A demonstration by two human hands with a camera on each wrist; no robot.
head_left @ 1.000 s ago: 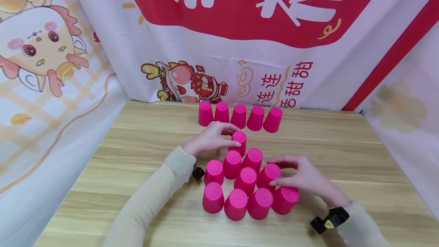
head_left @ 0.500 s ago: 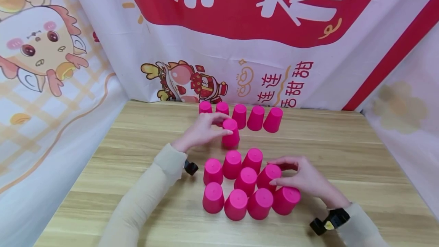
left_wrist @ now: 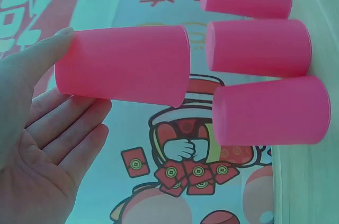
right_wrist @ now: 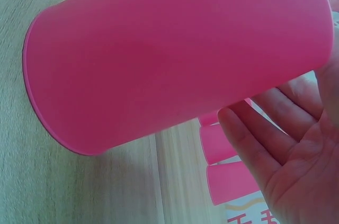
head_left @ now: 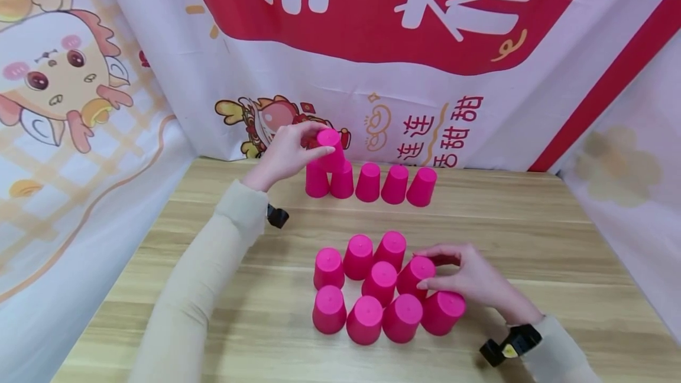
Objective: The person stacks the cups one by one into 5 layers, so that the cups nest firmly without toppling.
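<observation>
Upside down in my left hand (head_left: 285,152) is a pink cup (head_left: 331,152), pinched between thumb and fingers near its base. It hangs just above the two leftmost cups of the back row (head_left: 368,183); the left wrist view has a small gap between the held cup's rim (left_wrist: 185,65) and the row cup (left_wrist: 259,48). Thumb and fingers of my right hand (head_left: 473,279) grip another inverted pink cup (head_left: 417,276) at the right of the front group. That cup (right_wrist: 175,70) fills much of the right wrist view, its rim close to the table.
Several more inverted pink cups (head_left: 364,321) stand close together at the front around the right hand's cup. The wooden table (head_left: 255,312) ends at a printed cloth backdrop (head_left: 340,93) just behind the back row. Black wrist cameras (head_left: 511,344) stick out at both wrists.
My left hand has lifted its cup from the far end of the front group, carrying it back, left and up over the back row's left end. The right hand stays on its cup.
</observation>
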